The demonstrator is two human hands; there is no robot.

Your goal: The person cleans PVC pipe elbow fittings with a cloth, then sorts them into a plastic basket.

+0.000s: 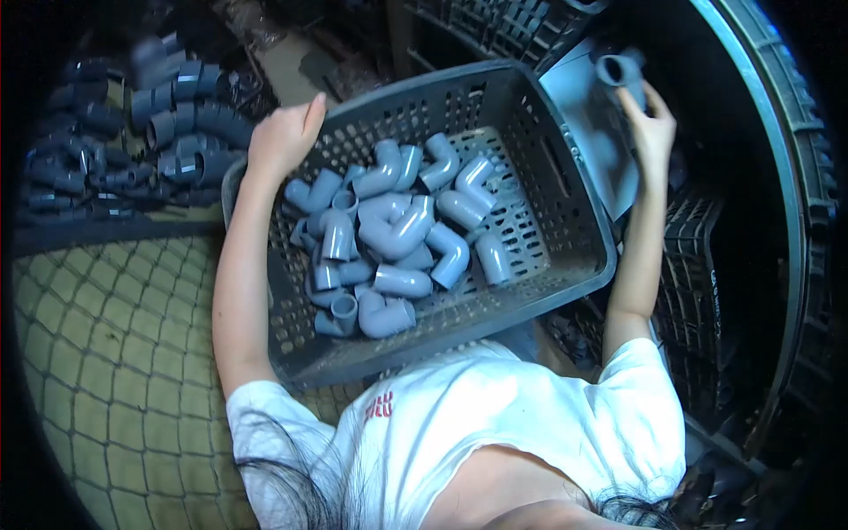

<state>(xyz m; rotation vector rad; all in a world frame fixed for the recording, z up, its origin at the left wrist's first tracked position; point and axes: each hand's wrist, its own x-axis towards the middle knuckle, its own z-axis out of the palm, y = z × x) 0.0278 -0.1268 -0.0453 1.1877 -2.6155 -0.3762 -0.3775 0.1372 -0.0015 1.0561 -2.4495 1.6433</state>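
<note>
A black plastic crate [579,265] with slotted walls is tilted in front of my body. Several grey plastic pipe elbows [402,231] lie heaped in it, mostly toward its left side. My left hand [284,140] is closed over the crate's far-left rim, with the thumb sticking up and the other fingers partly hidden. Beyond the crate's right side, my right hand [652,124] pinches a grey pipe elbow [620,72] between thumb and fingers. One round open end of that fitting shows.
At the left, many dark grey pipe fittings [177,115] lie piled behind a netted, yellowish surface [115,353]. More black crates [689,274] stand at the right, with another crate [503,26] at the top. A pale flat sheet [583,115] is beside my right hand.
</note>
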